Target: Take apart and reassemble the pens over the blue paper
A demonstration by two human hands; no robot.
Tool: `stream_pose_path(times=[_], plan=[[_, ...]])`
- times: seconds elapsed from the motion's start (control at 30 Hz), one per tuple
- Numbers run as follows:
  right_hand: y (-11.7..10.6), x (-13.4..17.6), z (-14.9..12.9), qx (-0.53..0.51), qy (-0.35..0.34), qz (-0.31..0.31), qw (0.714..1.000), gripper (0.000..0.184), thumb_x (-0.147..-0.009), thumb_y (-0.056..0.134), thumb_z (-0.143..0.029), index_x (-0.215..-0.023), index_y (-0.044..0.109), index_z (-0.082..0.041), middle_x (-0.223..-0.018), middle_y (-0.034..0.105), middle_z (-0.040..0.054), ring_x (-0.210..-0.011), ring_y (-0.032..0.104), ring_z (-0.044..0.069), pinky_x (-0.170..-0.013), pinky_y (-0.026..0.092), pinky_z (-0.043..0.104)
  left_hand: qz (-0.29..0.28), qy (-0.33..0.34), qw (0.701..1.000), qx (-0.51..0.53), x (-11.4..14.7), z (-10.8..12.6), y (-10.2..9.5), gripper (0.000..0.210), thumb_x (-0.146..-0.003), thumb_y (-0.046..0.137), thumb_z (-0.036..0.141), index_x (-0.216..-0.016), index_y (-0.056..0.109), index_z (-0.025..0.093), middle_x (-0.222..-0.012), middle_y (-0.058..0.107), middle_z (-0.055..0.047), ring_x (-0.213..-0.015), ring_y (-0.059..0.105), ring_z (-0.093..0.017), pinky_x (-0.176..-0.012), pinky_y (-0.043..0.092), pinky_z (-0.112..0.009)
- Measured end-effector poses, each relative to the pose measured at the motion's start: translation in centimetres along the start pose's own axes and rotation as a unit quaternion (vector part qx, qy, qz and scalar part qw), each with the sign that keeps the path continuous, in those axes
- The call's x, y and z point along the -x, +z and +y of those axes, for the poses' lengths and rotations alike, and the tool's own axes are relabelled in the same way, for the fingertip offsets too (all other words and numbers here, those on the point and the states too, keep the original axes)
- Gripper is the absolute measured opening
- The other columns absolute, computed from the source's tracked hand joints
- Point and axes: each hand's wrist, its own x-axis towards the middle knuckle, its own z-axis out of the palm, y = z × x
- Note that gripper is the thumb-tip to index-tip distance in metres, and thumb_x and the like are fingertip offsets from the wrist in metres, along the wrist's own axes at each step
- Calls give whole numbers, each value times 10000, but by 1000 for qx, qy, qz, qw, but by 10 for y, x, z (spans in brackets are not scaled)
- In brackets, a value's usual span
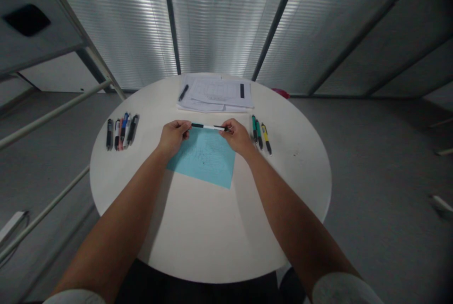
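A black and white pen (208, 127) is held level between my two hands, above the far edge of a blue sheet of paper (203, 157). My left hand (174, 136) pinches the pen's black end. Its other end, which has a dark clip, is gripped by the fingers of my right hand (235, 136). Dark handwriting or scribbles cover part of the blue sheet. Close to my right hand lie two green pens (257, 133) and a yellow pen (266, 139).
Several pens (122, 130) lie grouped at the left of the round white table (208, 233). A stack of printed papers (215, 94) with a dark pen (183, 92) on it rests at the far edge. Beside the table at left stands a pale metal frame (56, 114).
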Motion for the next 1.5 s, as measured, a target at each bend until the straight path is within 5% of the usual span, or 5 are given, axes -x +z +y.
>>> stream_pose_path(times=[0.43, 0.67, 0.87, 1.03, 1.5], plan=[[1, -2, 1, -82, 29, -13, 996, 276, -896, 471, -491, -835, 528, -227, -588, 537, -44, -547, 471, 121, -554, 373, 248, -20, -4, 1000, 7, 1, 1, -1, 186, -687, 758, 272, -686, 637, 131, -624, 572, -32, -501, 489, -79, -472, 359, -229], [0, -1, -1, -88, 3, 43, 995, 321, -745, 662, -345, -1023, 546, -235, -973, 615, 10, -621, 505, 93, -621, 424, 261, -15, -10, 1000, 14, 4, 6, 2, 142, -697, 727, 230, -667, 629, 132, -630, 571, -35, -501, 480, -80, -471, 355, -232], [-1, -1, -4, -80, 26, -19, 996, 292, -902, 445, -476, -821, 552, -217, -647, 587, -6, -586, 514, 131, -592, 409, 269, -30, -8, 999, 18, 4, 5, 0, 136, -704, 732, 230, -670, 641, 134, -646, 577, -39, -520, 482, -79, -487, 362, -229], [-2, -3, -1, -114, 9, 29, 993, 338, -732, 659, -334, -1036, 548, -237, -1002, 636, 26, -683, 550, 112, -659, 448, 267, -38, -8, 999, 17, 5, 6, 0, 129, -711, 725, 222, -665, 641, 135, -656, 579, -45, -525, 478, -79, -487, 363, -230], [-5, -1, -3, -138, 28, -19, 990, 339, -820, 550, -448, -1077, 578, -229, -956, 650, 50, -681, 576, 132, -654, 465, 291, -54, 5, 998, 18, 5, 5, 0, 111, -693, 733, 205, -673, 656, 127, -668, 597, -44, -525, 490, -80, -493, 366, -231]])
